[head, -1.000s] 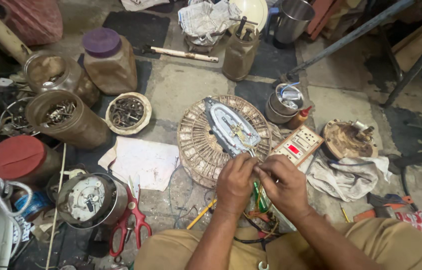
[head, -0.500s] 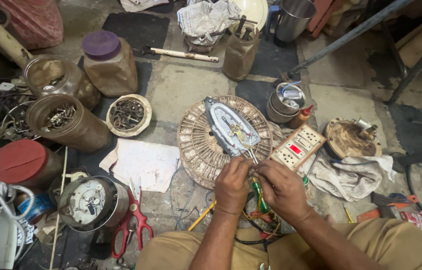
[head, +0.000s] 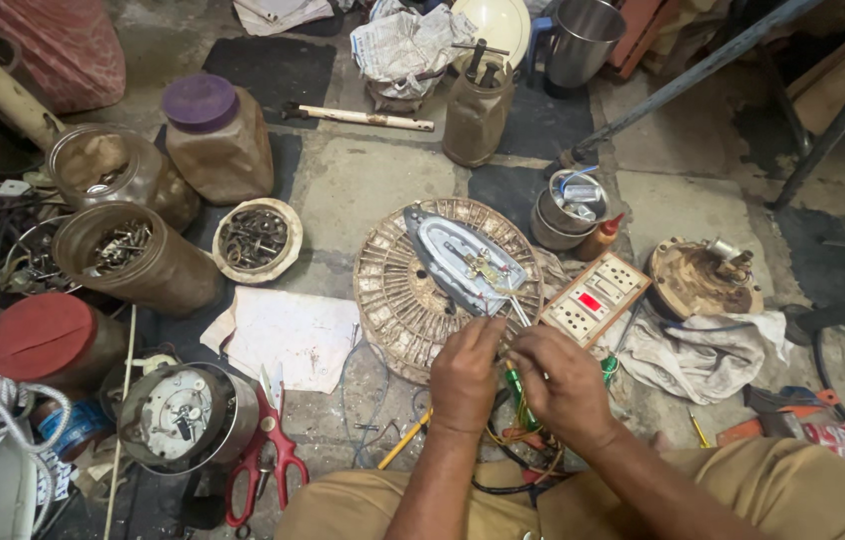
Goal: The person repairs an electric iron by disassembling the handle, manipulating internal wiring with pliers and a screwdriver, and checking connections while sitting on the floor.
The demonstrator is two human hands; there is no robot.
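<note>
An opened clothes iron base (head: pixel 463 255) with bare metal plate and brass terminals lies on a round ribbed disc (head: pixel 393 290) on the floor. My left hand (head: pixel 465 375) and my right hand (head: pixel 563 380) meet just below the iron's rear end, fingers pinched together on thin wires (head: pixel 515 310) that run from the iron. A green-handled tool (head: pixel 517 395) and yellow and red wires (head: pixel 523 440) lie under my hands. What exactly each fingertip pinches is hidden.
Red scissors (head: pixel 268 460), a white paper sheet (head: pixel 288 335), a switch-and-socket board (head: pixel 595 297), a small motor part (head: pixel 703 280) on a rag, jars of screws (head: pixel 133 255), a purple-lidded jar (head: pixel 218 140), a metal tin (head: pixel 568 205) and a yellow pencil (head: pixel 405 440) surround the disc.
Both hands stay together at the iron's rear wires; they have shifted slightly down and the fingers have closed tighter on the wires.
</note>
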